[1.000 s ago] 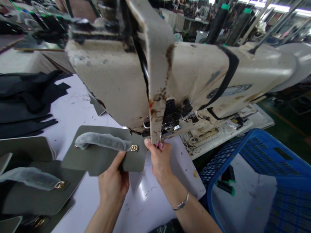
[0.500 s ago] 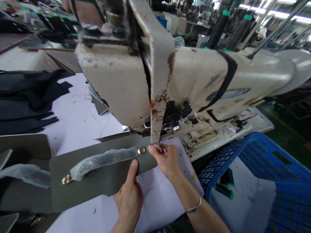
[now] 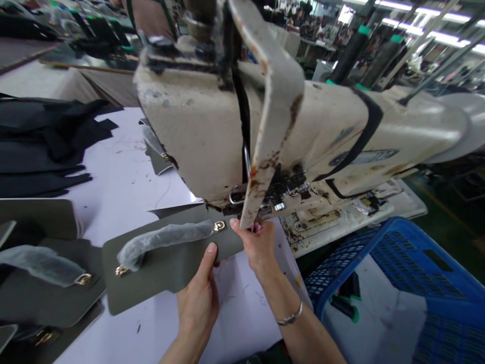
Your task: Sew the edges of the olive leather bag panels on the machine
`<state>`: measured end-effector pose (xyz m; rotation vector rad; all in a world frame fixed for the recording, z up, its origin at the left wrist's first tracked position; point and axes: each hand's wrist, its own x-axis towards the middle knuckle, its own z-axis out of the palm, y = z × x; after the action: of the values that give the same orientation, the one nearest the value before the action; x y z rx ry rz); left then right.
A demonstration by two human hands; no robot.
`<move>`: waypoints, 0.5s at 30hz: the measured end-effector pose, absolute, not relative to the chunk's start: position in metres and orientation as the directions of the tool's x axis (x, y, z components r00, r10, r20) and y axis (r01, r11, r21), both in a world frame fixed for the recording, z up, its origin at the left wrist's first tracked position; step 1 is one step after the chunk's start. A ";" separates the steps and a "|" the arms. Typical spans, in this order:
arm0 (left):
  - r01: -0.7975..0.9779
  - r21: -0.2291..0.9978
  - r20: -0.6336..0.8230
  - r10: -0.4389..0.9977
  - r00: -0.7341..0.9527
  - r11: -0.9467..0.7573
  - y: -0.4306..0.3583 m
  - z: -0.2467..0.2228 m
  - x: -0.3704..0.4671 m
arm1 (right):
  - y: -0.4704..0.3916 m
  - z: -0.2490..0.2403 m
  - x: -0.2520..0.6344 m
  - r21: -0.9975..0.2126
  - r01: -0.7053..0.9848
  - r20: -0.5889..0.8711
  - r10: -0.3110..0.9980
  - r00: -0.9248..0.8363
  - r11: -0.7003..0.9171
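Note:
My left hand (image 3: 200, 298) grips the lower edge of a grey-green bag panel (image 3: 162, 270), thumb on top. A carrying handle (image 3: 166, 242) wrapped in clear plastic is fixed to the panel by gold metal fittings. The panel's right end lies under the head of a sewing machine (image 3: 197, 131). My right hand (image 3: 259, 247) is closed at that end, close below the needle area, around a small pink thing (image 3: 256, 227) mostly hidden by the fingers and the machine's guard. Its kind cannot be made out.
More panels with wrapped handles (image 3: 45, 265) lie at the left. Behind them is a pile of black pieces (image 3: 41, 146). A blue plastic basket (image 3: 417, 253) with thread spools (image 3: 344, 307) stands at the right. Loose thread ends lie on the white table (image 3: 125, 167).
The panel's left end has swung right and slightly upward, uncovering more of the panel beneath. My right hand has moved slightly up, its fingertips now partly behind the machine's guard. The view has shifted.

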<state>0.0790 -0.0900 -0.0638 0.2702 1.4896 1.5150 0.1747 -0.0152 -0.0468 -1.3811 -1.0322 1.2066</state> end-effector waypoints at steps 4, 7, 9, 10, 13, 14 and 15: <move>-0.260 0.876 -0.432 0.901 -0.046 0.406 -0.106 -0.054 0.067 | -0.014 -0.045 0.183 -0.984 0.138 -0.105 0.992 0.072 -0.114; -0.047 0.939 -0.305 0.889 0.341 0.340 -0.111 -0.031 0.045 | -0.017 -0.036 0.194 -0.964 0.261 -0.032 0.998 0.051 -0.045; 0.059 0.989 -0.141 0.980 0.140 0.134 -0.094 -0.019 0.023 | -0.024 -0.024 0.199 -0.938 0.346 0.053 0.992 0.112 0.011; 0.148 0.989 -0.020 0.999 -0.033 0.024 -0.079 -0.015 0.010 | -0.028 -0.017 0.200 -0.930 0.367 0.092 0.987 0.134 0.037; 0.601 0.780 0.305 0.944 -0.127 -0.171 -0.020 -0.023 -0.028 | -0.044 0.003 0.193 -0.973 0.225 0.053 0.997 0.049 0.040; 0.716 0.667 0.326 0.945 -0.036 -0.203 0.000 -0.030 -0.038 | -0.049 0.008 0.188 -0.993 0.116 -0.017 0.999 -0.050 -0.011; 0.785 0.578 0.293 0.954 0.058 -0.225 0.018 -0.037 -0.046 | -0.054 0.012 0.181 -0.995 -0.002 -0.097 0.981 -0.167 -0.099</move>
<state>-0.0462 0.0176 -0.0371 2.0735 1.7632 0.9233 0.1808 -0.0537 0.0117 -1.1905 -1.2760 1.4107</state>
